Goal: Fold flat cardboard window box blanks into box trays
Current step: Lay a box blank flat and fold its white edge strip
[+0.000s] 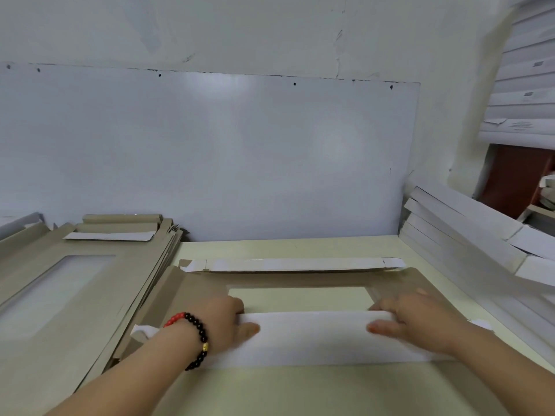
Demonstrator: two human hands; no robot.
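A brown cardboard window box blank (288, 279) lies on the pale table in front of me, its window showing the table through it. The near long flap (312, 337), white on its outer side, is folded up toward me. My left hand (228, 322), with a bead bracelet on the wrist, grips the flap's top edge at its left end, thumb on the white face and fingers behind. My right hand (417, 321) grips the same edge at its right end in the same way. The far flap (294, 264) stands partly raised, white side showing.
A stack of flat brown blanks (69, 283) with windows lies at the left. Several folded white trays (468, 235) lean in a pile at the right. A white wall panel (210, 154) stands behind the table (300, 391).
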